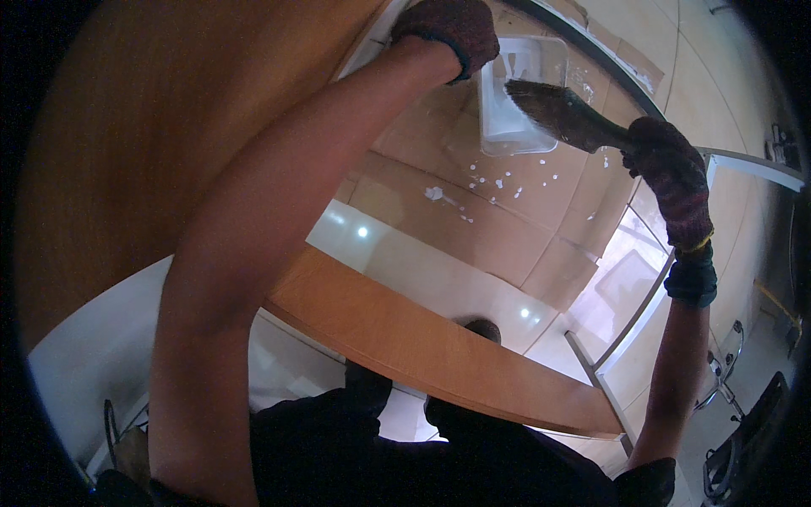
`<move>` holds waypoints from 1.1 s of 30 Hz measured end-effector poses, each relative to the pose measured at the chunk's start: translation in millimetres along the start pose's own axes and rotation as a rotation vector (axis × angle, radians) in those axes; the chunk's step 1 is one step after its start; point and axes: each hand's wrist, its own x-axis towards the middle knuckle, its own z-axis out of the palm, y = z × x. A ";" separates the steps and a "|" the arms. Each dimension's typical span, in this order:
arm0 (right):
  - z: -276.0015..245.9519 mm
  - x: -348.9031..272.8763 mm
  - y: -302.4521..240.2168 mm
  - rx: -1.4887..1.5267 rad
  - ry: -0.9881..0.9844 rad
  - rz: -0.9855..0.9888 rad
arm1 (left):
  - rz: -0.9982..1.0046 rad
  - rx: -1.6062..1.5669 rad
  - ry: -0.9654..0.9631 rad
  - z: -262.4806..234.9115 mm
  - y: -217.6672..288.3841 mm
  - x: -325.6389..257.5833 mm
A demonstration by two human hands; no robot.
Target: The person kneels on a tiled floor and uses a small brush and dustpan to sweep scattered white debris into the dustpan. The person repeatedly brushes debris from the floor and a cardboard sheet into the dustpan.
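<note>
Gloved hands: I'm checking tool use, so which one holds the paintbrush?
The right hand, at the picture's right, grips the dark paintbrush by its handle, bristles over the white tray. The left hand holds no brush; it rests near the tray's edge.

Overall exposure is running dim — a heavy black vignette is closing in around the circular fisheye field. Light is coming mostly from the pale glossy floor (pixel 439 279), where two small bright spots are glaring as reflected lamps. A washed-out patch is blooming at right, near the metal frame (pixel 629 329). The near forearm and dark clothing are sitting in shadow, losing detail. Straight edges are bowing strongly toward the rim — the wooden panel (pixel 127 144) is curving. The picture is reading soft, slightly grainy.
</note>
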 end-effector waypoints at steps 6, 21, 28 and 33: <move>1.7 0.8 5.3 -0.232 -0.005 -0.117 | -0.132 -0.177 0.010 -2.3 12.8 7.6; -8.1 0.8 11.0 0.035 0.182 -0.055 | 0.040 0.027 0.060 51.9 -32.7 41.6; -6.7 -0.9 9.0 0.046 0.188 -0.061 | -0.088 -0.229 -0.037 44.1 -29.0 33.6; -5.2 0.1 8.5 0.031 0.182 -0.091 | 0.029 -0.165 0.099 53.7 -36.7 35.0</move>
